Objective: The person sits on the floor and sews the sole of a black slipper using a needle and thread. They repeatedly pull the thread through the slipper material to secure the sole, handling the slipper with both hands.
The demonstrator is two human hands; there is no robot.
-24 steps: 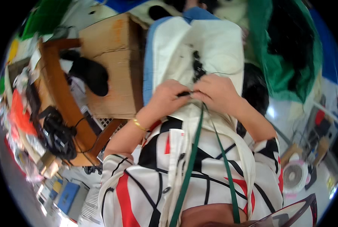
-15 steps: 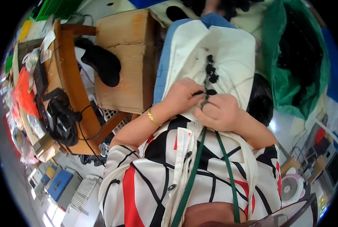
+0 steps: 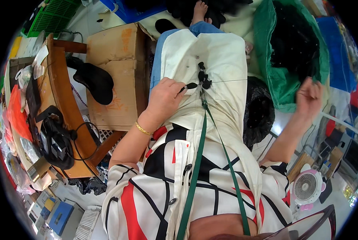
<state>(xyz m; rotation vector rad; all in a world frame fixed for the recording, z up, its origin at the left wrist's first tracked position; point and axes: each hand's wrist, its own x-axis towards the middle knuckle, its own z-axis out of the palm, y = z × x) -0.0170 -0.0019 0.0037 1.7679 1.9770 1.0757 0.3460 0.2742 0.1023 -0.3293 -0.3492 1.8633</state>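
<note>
Nearest, green straps [image 3: 198, 160] run down over the patterned shirt to the pale apron [image 3: 227, 56] on the lap. There, the left hand [image 3: 163, 100], at eight o'clock from a cluster of small black pieces [image 3: 203, 76], has its fingertips closed on one narrow black piece [image 3: 192, 85], which points toward three o'clock. A thin thread [image 3: 232, 81] stretches almost straight from the cluster toward three o'clock, where the right hand [image 3: 309, 96] is raised with its fingers curled together, apparently on the thread's end; whether a needle is there too I cannot tell. This outward pull is what has just changed, and it suggests the work stands at drawing the thread through and tight. Half a second earlier both hands met over the lap, side by side at the black pieces; now they are well apart, the left still near the cluster, the right beside the edge of the green bag [image 3: 263, 56]. Farther off, a cardboard box [image 3: 123, 80] stands at nine o'clock from the cluster.
</note>
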